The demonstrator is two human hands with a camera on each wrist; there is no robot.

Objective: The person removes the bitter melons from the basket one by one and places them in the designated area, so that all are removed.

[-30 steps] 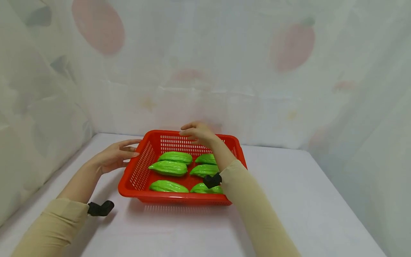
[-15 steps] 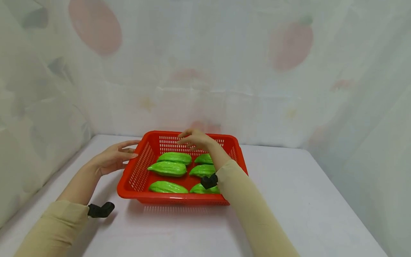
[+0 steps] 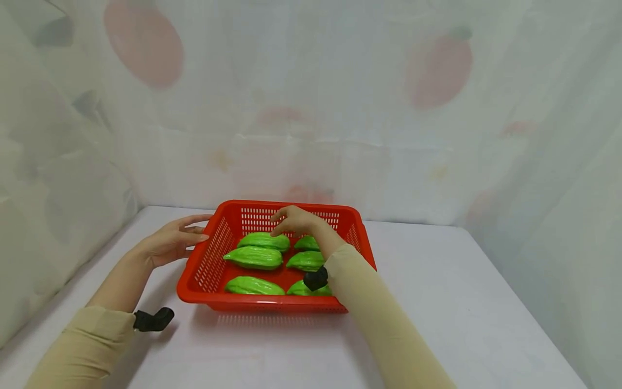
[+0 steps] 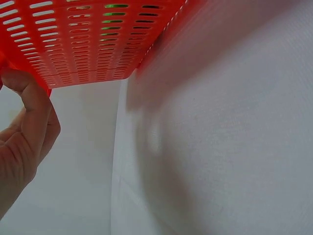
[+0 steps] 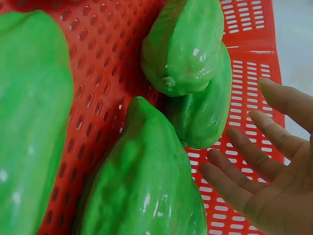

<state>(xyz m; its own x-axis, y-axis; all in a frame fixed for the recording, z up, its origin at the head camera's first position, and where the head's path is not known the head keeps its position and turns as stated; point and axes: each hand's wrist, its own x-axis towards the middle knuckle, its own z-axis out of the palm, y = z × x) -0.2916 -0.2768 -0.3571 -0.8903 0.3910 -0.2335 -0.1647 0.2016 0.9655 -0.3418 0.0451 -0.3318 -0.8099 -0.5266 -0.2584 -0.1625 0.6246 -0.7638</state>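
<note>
A red plastic basket (image 3: 279, 300) with slotted walls stands on the white table. In it lie several glossy green bitter melons (image 3: 255, 258), in two columns; the right column is partly covered by the right arm. My left hand (image 3: 170, 240) holds the basket's left rim; the left wrist view shows the bent fingers (image 4: 36, 105) reaching up to that rim. My right hand (image 3: 297, 220) hovers over the back of the basket, fingers spread and slightly bent, holding nothing. The right wrist view puts the fingers (image 5: 257, 152) beside a back bitter melon (image 5: 203, 112), apart from it.
A pale curtain (image 3: 311, 162) with faded fruit prints hangs close behind the basket, and more cloth (image 3: 63, 189) hangs at the left. White table surface (image 3: 427, 302) extends to the right. Each sleeve carries a black wrist mount (image 3: 154, 320).
My right hand has come down from above the back rim, nearer the back bitter melons. The left hand stays at the left rim, and the basket stands in the same place.
</note>
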